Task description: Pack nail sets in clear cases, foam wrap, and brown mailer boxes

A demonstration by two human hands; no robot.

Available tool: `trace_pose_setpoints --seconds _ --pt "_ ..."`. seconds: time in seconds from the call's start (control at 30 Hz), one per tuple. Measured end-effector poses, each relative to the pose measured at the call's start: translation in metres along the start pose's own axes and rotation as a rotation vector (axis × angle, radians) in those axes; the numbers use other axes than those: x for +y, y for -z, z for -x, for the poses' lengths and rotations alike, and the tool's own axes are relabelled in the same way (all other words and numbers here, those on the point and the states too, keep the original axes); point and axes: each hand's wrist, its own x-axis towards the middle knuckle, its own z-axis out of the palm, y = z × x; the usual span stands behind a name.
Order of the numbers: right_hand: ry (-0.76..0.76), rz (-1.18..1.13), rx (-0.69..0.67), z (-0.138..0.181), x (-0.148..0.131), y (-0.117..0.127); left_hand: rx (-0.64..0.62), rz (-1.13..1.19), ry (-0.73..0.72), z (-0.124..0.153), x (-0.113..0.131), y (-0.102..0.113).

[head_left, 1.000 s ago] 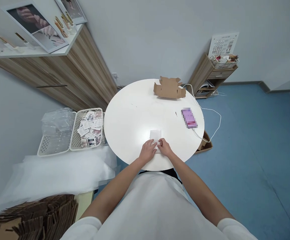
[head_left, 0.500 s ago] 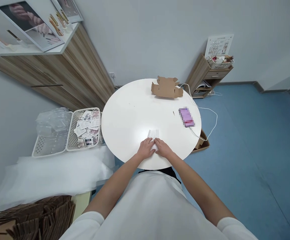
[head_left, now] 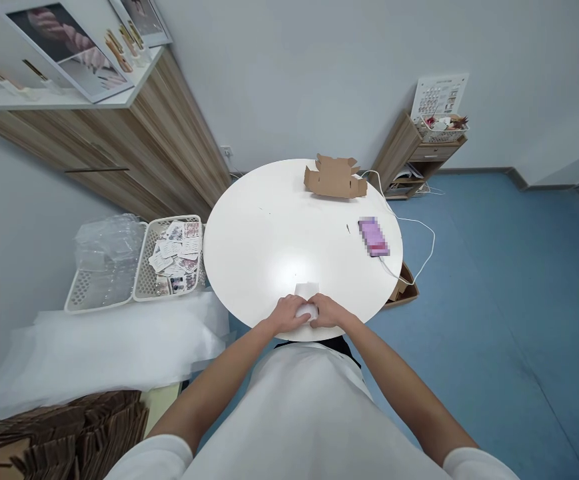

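My left hand (head_left: 286, 313) and my right hand (head_left: 327, 311) meet at the near edge of the round white table (head_left: 269, 233). Both are closed on a small white folded sheet (head_left: 306, 293) that sticks out beyond the fingers; its near part is curled up between my hands. Farther back on the table lie a brown cardboard box blank (head_left: 335, 178) and a pink phone (head_left: 373, 236) on a white cable (head_left: 422, 227).
Left of the table stand two white baskets, one with printed cards (head_left: 175, 253), one with clear plastic bags (head_left: 104, 247). White foam sheets (head_left: 99, 347) and stacked brown cardboard (head_left: 69, 433) lie near left. A wooden cabinet (head_left: 119, 153) and small shelf (head_left: 414, 153) line the wall.
Both hands have drawn back toward me to the table's near edge, pulling the white sheet with them. Its near part is now rolled up between them.
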Motion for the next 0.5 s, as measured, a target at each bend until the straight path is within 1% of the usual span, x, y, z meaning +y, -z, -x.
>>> trace_pose_setpoints --seconds 0.13,0.23,0.33,0.5 --pt "-0.125 -0.163 -0.065 -0.013 -0.001 0.022 -0.027 0.119 0.119 -0.01 -0.004 0.01" --pt "-0.16 -0.249 -0.122 -0.018 -0.001 0.031 -0.061 0.208 0.144 -0.012 -0.008 0.012" --pt "-0.196 -0.355 -0.119 -0.019 -0.002 0.034 0.014 0.312 0.167 -0.012 -0.013 0.008" --pt "-0.287 -0.446 -0.003 -0.021 -0.005 0.032 0.159 0.392 0.272 -0.015 -0.019 -0.001"
